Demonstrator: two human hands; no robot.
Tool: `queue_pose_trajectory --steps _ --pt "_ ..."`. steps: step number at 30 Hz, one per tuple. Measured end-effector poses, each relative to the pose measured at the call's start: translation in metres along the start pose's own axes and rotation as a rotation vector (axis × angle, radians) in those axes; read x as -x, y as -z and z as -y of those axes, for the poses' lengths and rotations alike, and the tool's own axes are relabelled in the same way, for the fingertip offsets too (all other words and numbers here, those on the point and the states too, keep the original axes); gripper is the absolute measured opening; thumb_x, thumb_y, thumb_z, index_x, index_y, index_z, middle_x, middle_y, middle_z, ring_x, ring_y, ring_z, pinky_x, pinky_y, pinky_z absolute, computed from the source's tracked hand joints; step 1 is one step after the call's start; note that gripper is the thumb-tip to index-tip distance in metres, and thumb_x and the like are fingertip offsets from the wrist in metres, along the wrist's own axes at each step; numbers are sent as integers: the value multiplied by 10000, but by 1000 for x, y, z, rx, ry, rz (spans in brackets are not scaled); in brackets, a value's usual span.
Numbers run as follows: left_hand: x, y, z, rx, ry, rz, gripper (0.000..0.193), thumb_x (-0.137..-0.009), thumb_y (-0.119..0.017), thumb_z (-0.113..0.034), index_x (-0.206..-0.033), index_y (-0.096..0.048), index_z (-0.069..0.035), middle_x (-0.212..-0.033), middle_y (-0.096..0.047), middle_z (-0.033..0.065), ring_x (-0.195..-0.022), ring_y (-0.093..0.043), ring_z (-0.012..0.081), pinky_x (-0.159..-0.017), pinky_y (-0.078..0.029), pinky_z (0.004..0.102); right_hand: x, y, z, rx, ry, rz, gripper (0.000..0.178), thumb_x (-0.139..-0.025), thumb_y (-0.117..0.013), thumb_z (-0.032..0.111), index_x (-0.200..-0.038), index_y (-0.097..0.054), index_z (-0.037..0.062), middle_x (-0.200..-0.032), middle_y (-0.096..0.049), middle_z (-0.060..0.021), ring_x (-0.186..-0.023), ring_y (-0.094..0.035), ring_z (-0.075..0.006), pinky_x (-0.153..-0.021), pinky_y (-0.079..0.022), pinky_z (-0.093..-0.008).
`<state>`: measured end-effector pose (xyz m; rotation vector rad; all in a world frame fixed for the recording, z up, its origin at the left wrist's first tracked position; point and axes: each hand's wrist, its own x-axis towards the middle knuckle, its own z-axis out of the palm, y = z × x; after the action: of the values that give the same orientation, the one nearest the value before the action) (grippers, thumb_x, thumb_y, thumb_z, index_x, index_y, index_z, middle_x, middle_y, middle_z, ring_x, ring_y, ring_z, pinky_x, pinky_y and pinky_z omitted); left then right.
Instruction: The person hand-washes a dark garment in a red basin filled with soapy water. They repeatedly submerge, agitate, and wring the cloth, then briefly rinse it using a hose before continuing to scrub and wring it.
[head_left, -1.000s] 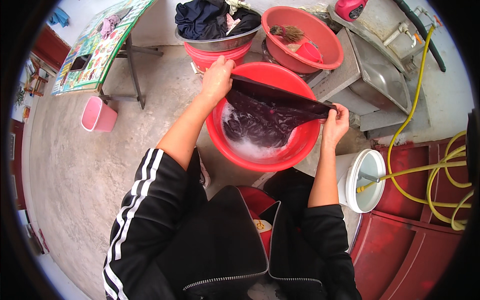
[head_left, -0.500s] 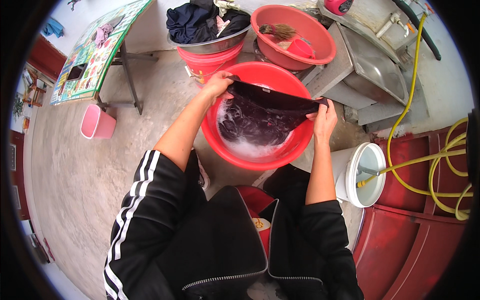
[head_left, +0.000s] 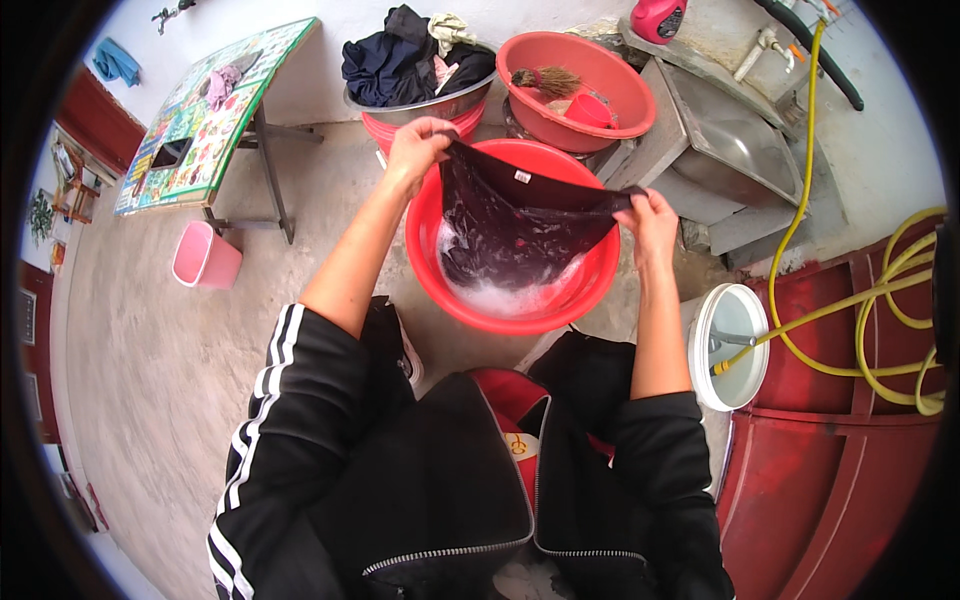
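A wet, dark garment [head_left: 510, 225] with a small white label inside its upper edge is stretched between my hands. My left hand [head_left: 418, 155] is closed on its upper left corner, and my right hand [head_left: 650, 222] grips the upper right corner. Below them stands a red basin [head_left: 455, 312] with white suds [head_left: 510, 297] in it. The garment's top edge is raised above the basin, while its lower part hangs down into the suds. Whether it is trousers or another piece of clothing, I cannot tell.
Beyond the basin, a metal bowl [head_left: 425, 97] of dark clothes rests on a red bucket. Beside it, a larger red basin [head_left: 640, 110] holds a brush and a red cup. At right are a sink [head_left: 740, 140], a white water bucket [head_left: 705, 390] and a yellow hose [head_left: 810, 180].
Both hands have lifted the garment's top edge higher and tilted it, so the white label now shows plainly. The view has shifted slightly.
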<state>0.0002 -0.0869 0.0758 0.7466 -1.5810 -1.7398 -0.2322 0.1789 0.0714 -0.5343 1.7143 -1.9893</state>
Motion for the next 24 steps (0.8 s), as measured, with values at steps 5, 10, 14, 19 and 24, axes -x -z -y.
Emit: queue_pose_trajectory --steps 5,10,14,19,24 --pt "-20 -19 -109 -26 -201 40 212 -806 -537 30 -985 -639 -20 -966 -653 53 -826 -611 125 -707 -513 250 -22 -29 111 -125 107 131 134 -873 -513 15 -979 -554 -55 -893 -618 -108 -741 -648 -204 -634 -595 -319" --pt "-52 -35 -196 146 -353 14 212 -798 -537 -6 -991 -622 17 -854 -616 98 -740 -584 166 -634 -501 258 -32 -42 220 -104 354 203 143 -883 -531 50 -969 -557 -61 -943 -614 -131 -852 -637 -244 -758 -575 -383" --pt "-65 -16 -262 169 -557 73 184 -784 -538 27 -946 -622 47 -864 -627 108 -730 -584 174 -642 -504 262 -56 -58 278 -200 495 294 117 -870 -538 68 -928 -590 -20 -924 -631 -108 -868 -622 -226 -794 -537 -391" --pt "-48 -26 -281 280 -592 171 186 -775 -562 27 -948 -628 17 -852 -625 97 -750 -585 179 -684 -507 301 -37 -74 301 -272 582 316 127 -849 -540 63 -950 -580 -2 -906 -633 -108 -849 -618 -230 -770 -531 -387" --pt "-48 -32 -193 83 -205 309 218 -804 -575 -30 -1012 -617 21 -866 -618 98 -728 -569 151 -702 -531 299 -32 -54 230 115 426 393 154 -885 -515 61 -986 -596 -23 -927 -640 -87 -801 -634 -169 -744 -554 -310"
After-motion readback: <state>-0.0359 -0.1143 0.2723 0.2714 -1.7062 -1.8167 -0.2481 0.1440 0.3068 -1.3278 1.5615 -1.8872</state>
